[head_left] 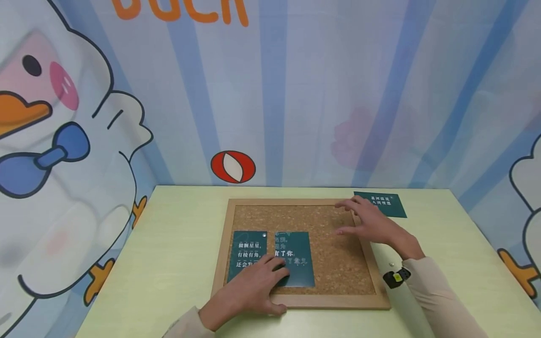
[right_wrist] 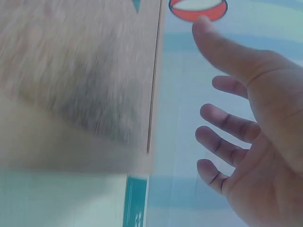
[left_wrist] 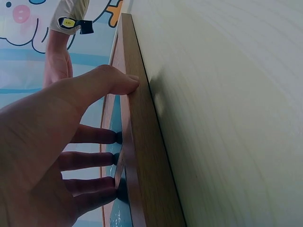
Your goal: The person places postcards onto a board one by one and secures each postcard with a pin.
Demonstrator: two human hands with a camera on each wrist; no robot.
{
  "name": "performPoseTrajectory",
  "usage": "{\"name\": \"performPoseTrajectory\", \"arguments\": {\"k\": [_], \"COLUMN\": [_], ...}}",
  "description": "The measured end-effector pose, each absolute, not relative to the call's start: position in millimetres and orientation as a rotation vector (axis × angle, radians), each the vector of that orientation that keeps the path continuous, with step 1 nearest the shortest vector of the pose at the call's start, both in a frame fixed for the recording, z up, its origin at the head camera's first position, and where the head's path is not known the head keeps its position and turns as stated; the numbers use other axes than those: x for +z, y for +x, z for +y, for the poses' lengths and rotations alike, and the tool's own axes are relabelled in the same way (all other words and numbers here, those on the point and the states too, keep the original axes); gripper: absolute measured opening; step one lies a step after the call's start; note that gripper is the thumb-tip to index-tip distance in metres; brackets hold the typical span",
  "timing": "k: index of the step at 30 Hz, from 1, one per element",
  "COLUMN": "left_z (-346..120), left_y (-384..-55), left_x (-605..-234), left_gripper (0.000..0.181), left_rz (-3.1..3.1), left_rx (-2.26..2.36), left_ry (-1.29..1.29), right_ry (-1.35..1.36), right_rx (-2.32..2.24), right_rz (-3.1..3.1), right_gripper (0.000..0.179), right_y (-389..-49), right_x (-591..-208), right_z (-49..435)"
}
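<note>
A wood-framed cork board [head_left: 338, 274] lies on the table. Two dark green cards with white writing are on its left half, a left card [head_left: 250, 243] and a right card [head_left: 301, 272]. My left hand [head_left: 253, 286] rests across their lower part, fingertips touching the cards, thumb on the front frame bar [left_wrist: 142, 123]. It hides part of the writing. Over the board's right side hovers my right hand [head_left: 369, 223], fingers loosely bent and apart, holding nothing. Beyond it, a third green card [head_left: 394, 205] lies on the table, partly covered by that hand in the head view.
A small pale round thing [head_left: 264, 235], perhaps a pin head, sits at the left card's top corner. Another small shiny thing [head_left: 391, 265] is near the right wrist's watch [head_left: 396, 278]. A printed cloth backdrop [head_left: 313, 94] stands behind the pale table [head_left: 169, 244].
</note>
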State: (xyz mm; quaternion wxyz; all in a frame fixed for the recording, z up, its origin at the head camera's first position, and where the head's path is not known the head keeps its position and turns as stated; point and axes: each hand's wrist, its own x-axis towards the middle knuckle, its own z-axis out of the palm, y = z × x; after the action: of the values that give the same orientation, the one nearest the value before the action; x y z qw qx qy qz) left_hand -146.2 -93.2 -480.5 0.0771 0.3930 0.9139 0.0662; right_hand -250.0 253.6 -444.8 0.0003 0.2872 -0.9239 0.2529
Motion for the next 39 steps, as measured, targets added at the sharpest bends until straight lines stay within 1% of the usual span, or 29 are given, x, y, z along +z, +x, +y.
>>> {"name": "performPoseTrajectory", "arguments": {"k": [7, 12, 17, 21, 26, 30, 39], "left_z": [-94, -94, -93, -93, -93, -94, -93], "left_y": [-147, -146, -147, -147, -147, -147, -148], "left_x": [-479, -479, -479, -481, -480, -480, -481], "left_gripper": [0.070, 0.070, 0.070, 0.070, 0.070, 0.069, 0.070], "left_rz": [2.735, 2.733, 2.728, 2.730, 2.729, 2.730, 2.729], "left_rx": [0.202, 0.203, 0.195, 0.194, 0.205, 0.216, 0.205], "left_ry": [1.187, 1.183, 1.169, 1.162, 1.173, 1.180, 1.168], "right_ry": [0.740, 0.660, 0.560, 0.482, 0.468, 0.452, 0.403], "right_rx": [0.782, 0.748, 0.739, 0.774, 0.751, 0.740, 0.730], "right_rz": [-2.948, -2.948, -2.964, -2.991, -2.988, -2.969, -2.961], "right_gripper": [0.052, 0.046, 0.043, 0.037, 0.019, 0.010, 0.005], "right_y": [-249, -249, -248, -247, -248, -250, -247], "right_x": [-452, -469, -486, -496, -506, -511, -511], "right_z": [301, 333, 353, 361, 365, 366, 364]}}
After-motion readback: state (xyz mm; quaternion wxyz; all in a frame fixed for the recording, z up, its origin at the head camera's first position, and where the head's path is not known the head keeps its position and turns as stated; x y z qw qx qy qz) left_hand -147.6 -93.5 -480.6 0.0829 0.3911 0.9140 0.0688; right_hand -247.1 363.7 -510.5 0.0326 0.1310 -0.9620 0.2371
